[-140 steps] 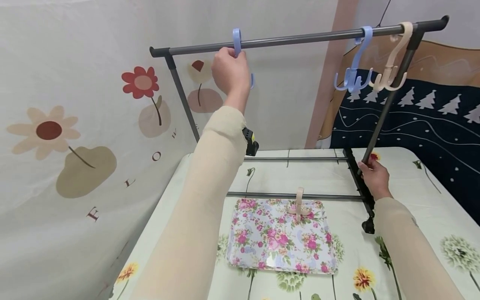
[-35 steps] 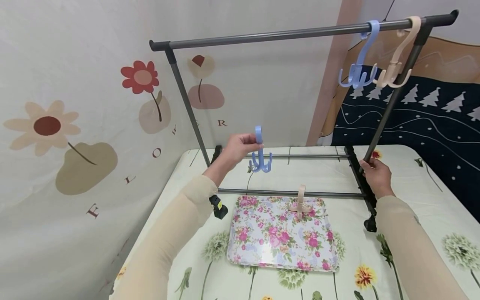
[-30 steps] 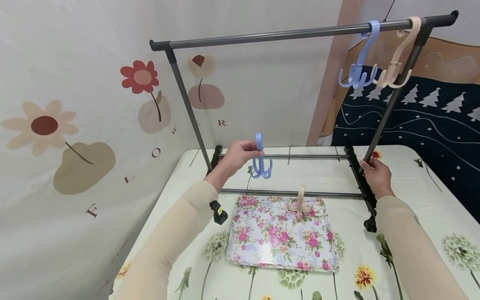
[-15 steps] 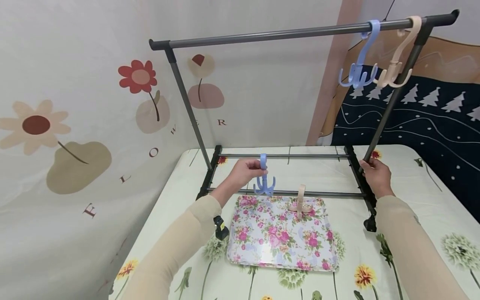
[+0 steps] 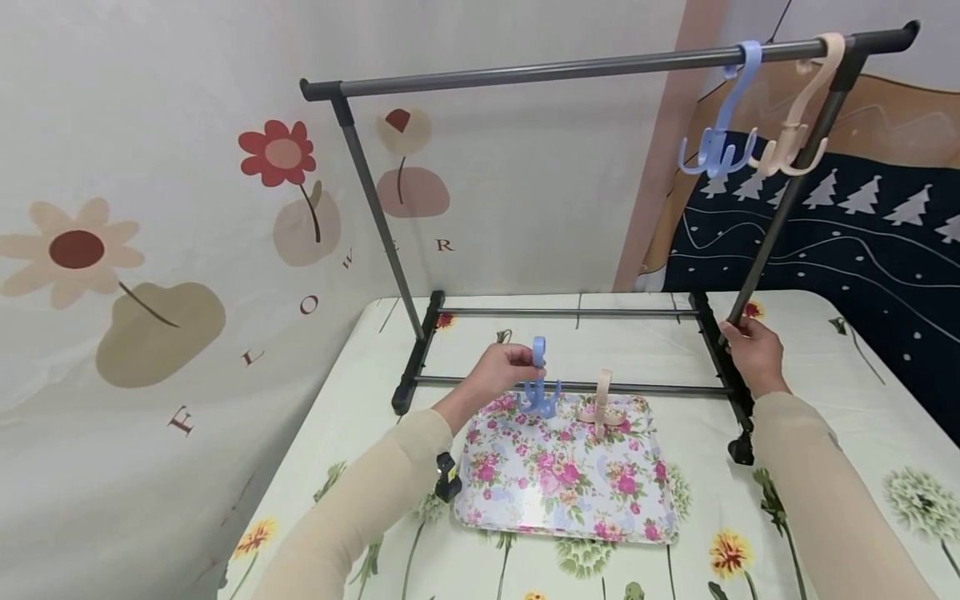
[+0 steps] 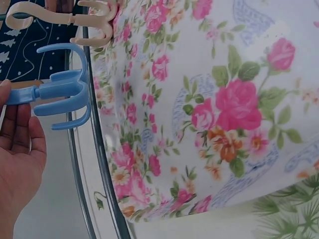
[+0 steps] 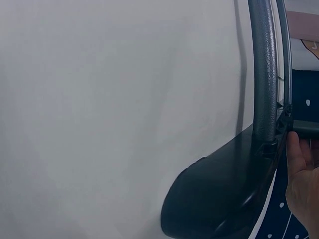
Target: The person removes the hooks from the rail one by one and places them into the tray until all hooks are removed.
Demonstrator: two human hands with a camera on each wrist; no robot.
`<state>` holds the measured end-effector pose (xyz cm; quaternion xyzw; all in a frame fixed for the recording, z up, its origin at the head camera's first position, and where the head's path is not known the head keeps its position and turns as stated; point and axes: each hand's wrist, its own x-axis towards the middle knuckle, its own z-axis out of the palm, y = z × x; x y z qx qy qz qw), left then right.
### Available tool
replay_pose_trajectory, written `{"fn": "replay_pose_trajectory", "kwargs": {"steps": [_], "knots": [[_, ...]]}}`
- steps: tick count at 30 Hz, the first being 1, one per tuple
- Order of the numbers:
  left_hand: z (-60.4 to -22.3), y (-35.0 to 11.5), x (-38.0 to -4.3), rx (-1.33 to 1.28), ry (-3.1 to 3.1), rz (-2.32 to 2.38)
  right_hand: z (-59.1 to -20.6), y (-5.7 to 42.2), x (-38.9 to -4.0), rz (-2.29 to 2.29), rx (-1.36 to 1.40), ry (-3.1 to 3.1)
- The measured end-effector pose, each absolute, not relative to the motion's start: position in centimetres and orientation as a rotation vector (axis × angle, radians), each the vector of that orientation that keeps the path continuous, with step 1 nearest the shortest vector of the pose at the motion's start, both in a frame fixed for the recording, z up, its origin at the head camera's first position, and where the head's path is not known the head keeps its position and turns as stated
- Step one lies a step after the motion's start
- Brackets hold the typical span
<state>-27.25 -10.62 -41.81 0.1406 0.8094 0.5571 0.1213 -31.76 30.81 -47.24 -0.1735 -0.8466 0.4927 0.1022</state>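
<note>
Fingers of the left hand (image 5: 495, 373) pinch the four-pronged blue hook (image 5: 540, 402) by its stem, prongs down, at the floral tray (image 5: 562, 492), left of a beige hook (image 5: 603, 392); fingers of the right hand (image 5: 756, 357) grip a dark rack post (image 5: 777, 218).

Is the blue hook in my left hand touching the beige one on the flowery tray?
Apart. The head view shows a strip of the floral tray between the blue hook in your left hand and the beige hook.
</note>
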Motion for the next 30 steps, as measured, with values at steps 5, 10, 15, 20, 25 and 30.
{"fn": "replay_pose_trajectory", "kwargs": {"steps": [5,10,15,20,25,30], "knots": [[-42.3,-10.4,-27.0,0.386,2.389,1.602,-47.2,30.7,-31.8,1.446,-0.517,-2.500],[-42.7,-10.4,-26.9,0.357,2.391,1.596,-47.3,30.7,-31.8,1.443,-0.511,-2.503],[-43.4,-10.6,-26.9,0.375,2.394,1.587,-47.4,30.8,-31.8,1.435,-0.515,-2.508],[-44.1,-10.9,-26.8,0.420,2.417,1.557,-47.5,31.0,-32.0,1.433,-0.510,-2.511],[-44.3,-11.1,-26.7,0.426,2.429,1.541,-47.4,31.0,-31.9,1.434,-0.494,-2.507],[-44.3,-11.2,-26.6,0.404,2.437,1.526,-47.4,30.7,-31.6,1.436,-0.491,-2.493]]}}
